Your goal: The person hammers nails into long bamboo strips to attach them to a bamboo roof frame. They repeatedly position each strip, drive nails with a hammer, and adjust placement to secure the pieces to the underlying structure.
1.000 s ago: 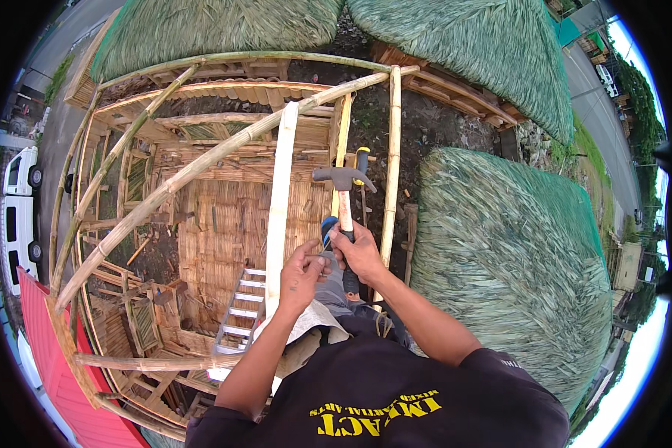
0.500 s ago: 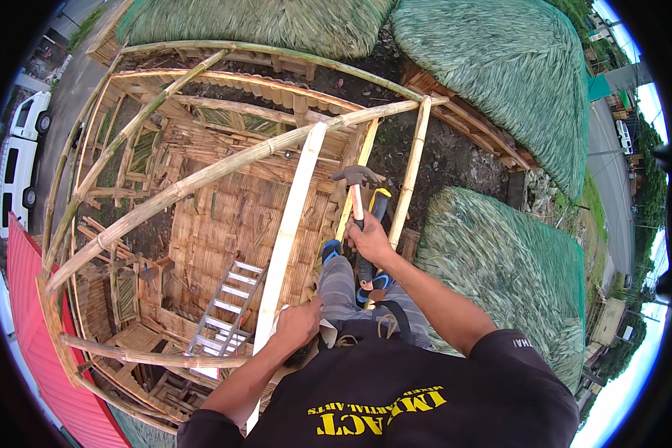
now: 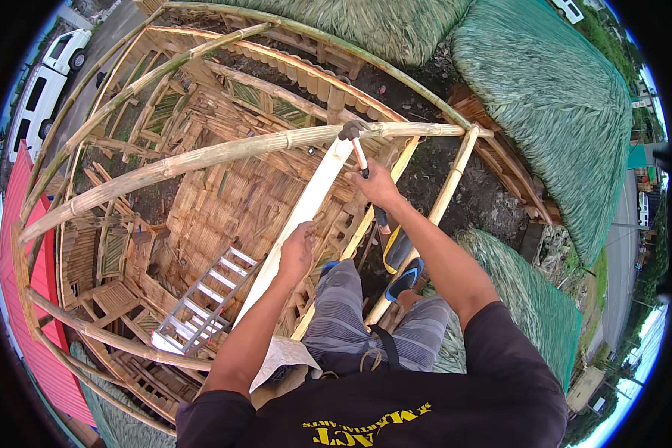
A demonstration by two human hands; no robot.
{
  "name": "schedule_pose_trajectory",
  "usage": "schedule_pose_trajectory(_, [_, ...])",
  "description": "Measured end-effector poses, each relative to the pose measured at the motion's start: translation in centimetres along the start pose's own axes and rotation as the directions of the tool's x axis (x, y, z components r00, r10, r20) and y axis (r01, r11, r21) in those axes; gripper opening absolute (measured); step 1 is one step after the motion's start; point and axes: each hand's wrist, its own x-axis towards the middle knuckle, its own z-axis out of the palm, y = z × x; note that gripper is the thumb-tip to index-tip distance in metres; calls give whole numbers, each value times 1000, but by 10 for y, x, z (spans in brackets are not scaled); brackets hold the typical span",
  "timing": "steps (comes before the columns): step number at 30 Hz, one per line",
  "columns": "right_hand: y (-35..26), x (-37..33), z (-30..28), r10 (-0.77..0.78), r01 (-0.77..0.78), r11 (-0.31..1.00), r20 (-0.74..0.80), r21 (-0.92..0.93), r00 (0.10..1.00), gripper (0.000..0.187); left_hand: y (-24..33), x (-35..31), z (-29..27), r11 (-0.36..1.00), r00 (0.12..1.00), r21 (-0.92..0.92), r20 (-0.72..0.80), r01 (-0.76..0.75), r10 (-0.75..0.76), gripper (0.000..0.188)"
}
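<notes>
My right hand [image 3: 373, 187] is closed round the handle of a claw hammer [image 3: 359, 155]. The hammer's dark head is at the upper end of a long white board [image 3: 306, 201], where the board meets a bamboo pole [image 3: 224, 158]. My left hand [image 3: 297, 252] is held over the board's right edge, lower down. Its fingers are drawn together, and whatever they may hold is too small to make out. At my waist on the left hangs an open whitish pouch [image 3: 285, 360]. A dark, yellow-edged object [image 3: 397, 250] is beside my sandalled foot [image 3: 405, 281].
I am high on a bamboo roof frame, my feet by narrow poles [image 3: 425, 224]. Far below lies a woven bamboo floor [image 3: 239, 198], with an aluminium ladder [image 3: 209, 295] at lower left. Green thatched roofs [image 3: 537, 112] rise at right; a red metal roof [image 3: 33, 276] is at left.
My left hand has come up from the waist pouch to the board. The hammer has moved left and away from me to the board's upper end. The view has shifted slightly.
</notes>
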Motion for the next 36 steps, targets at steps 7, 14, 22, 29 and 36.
schedule_pose_trajectory(7, [98,124,19,-93,80,943,-26,-322,995,73,-71,142,97,944,873,294,-409,-151,267,14])
schedule_pose_trajectory(14, [218,242,74,-459,386,835,-109,-392,882,59,-153,204,150,894,739,429,-559,-131,376,11])
schedule_pose_trajectory(22, [256,271,105,-333,322,920,-16,-224,943,53,-183,213,156,900,791,428,-521,-83,321,5])
schedule_pose_trajectory(29, [253,259,123,-467,477,877,-135,53,874,52,-192,217,155,918,810,392,-519,-58,273,6])
schedule_pose_trajectory(36, [254,260,127,-154,157,873,-43,462,987,31,-195,202,159,851,804,516,-463,-98,373,12])
